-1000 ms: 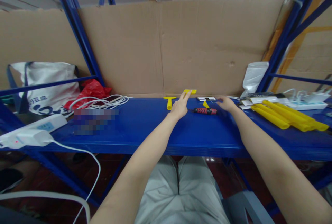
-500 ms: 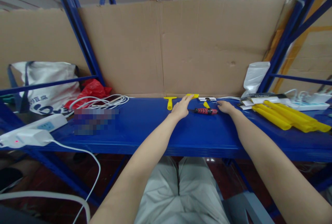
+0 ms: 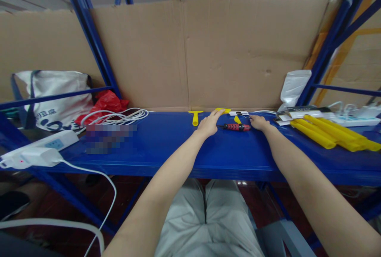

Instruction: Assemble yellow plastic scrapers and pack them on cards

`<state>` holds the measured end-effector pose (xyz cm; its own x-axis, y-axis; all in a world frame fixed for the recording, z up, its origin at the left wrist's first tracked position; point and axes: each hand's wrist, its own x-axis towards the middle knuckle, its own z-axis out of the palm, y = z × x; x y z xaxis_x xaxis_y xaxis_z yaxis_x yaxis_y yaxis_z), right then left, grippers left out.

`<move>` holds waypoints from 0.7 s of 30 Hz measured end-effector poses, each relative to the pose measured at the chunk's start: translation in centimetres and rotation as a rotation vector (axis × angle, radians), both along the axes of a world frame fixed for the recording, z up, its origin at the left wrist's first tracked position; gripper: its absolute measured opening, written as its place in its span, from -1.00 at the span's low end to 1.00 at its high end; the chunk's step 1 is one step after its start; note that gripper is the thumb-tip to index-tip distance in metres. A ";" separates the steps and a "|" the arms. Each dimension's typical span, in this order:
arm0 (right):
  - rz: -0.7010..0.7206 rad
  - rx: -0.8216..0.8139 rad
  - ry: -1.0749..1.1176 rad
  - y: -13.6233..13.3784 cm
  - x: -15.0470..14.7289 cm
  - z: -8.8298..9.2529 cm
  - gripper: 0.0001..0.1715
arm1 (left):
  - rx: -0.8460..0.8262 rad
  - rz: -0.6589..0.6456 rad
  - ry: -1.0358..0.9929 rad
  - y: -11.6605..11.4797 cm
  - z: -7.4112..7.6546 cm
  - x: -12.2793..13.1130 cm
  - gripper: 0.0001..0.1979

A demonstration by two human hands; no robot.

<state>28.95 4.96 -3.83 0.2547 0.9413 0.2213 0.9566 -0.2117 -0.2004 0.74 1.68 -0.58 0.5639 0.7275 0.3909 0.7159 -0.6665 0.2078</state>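
Note:
My left hand (image 3: 208, 124) rests on the blue shelf with its fingers stretched toward a yellow piece (image 3: 223, 111) at the back, touching or just beside it. To its left lies a yellow T-shaped part (image 3: 195, 118). My right hand (image 3: 258, 122) is closed over small items too tiny to make out. Between the hands lies a red and black screwdriver (image 3: 237, 127), its shaft toward my left hand. Just behind it are a small yellow piece (image 3: 237, 120) and a white and black strip (image 3: 239, 113).
Yellow tubes (image 3: 336, 134) and flat white cartons (image 3: 284, 118) lie at the right. On the left are a power strip (image 3: 53, 143), coiled white cables (image 3: 131, 116), a red bag (image 3: 108, 104) and a cloth bag (image 3: 59, 98). Cardboard (image 3: 226, 54) stands behind the shelf.
The view has shifted very slightly. Both hands keep nearly the same places and poses.

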 end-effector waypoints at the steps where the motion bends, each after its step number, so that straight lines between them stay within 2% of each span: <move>1: -0.043 -0.028 0.019 0.0 -0.1 0.1 -0.46 | -0.001 0.001 0.004 0.0 0.0 0.0 -0.10; 3: -0.099 -0.073 0.048 -0.3 -0.5 0.4 -0.45 | -0.001 -0.004 0.003 0.0 0.0 0.0 -0.10; 6: -0.094 -0.105 0.051 -0.8 -1.2 0.9 -0.45 | 0.004 -0.008 0.005 0.1 -0.1 0.0 -0.12; 16: -0.081 -0.055 -0.086 -2.5 -2.4 2.3 -0.58 | 0.012 -0.008 0.010 0.1 -0.1 0.1 -0.16; 21: -0.093 -0.069 -0.086 -2.6 -2.5 2.6 -0.63 | 0.008 -0.005 0.030 0.0 0.0 0.1 -0.11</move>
